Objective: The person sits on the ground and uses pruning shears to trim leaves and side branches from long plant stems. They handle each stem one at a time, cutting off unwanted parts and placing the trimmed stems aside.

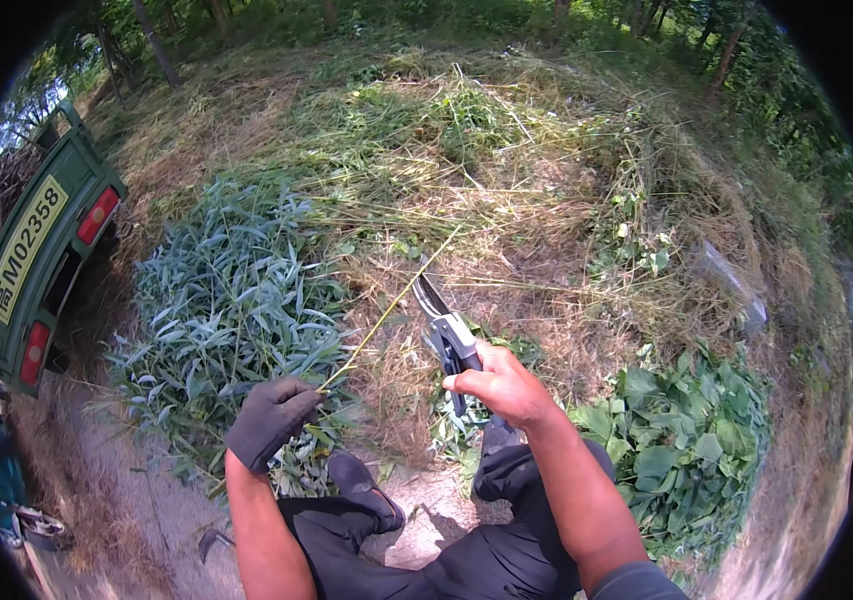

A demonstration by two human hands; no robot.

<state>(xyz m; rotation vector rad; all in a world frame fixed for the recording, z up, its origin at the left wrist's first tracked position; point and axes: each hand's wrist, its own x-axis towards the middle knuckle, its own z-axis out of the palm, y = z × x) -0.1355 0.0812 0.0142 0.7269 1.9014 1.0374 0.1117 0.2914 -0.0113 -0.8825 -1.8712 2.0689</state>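
Observation:
A thin yellow-green stem (391, 308) slants up and away from my left hand (278, 415), which wears a dark glove and pinches the stem's lower end. My bare right hand (506, 382) is wrapped round the handles of pruning shears (454, 338) with a grey body and dark blades. The blades point up and to the left, close beside the middle of the stem; whether they touch it I cannot tell. Left of the stem, a heap of grey-green leafy stalks (236, 285) reaches to my gloved hand. Several cut leaves lie on the ground below the shears.
At the left stands a green vehicle's tailgate (21, 250) with red lights and a load of sticks. A pile of broad green leaves (681, 440) lies at the right. A sickle (214, 543) rests near my left forearm. Dry cut grass (546, 270) covers the ground ahead, with trees beyond.

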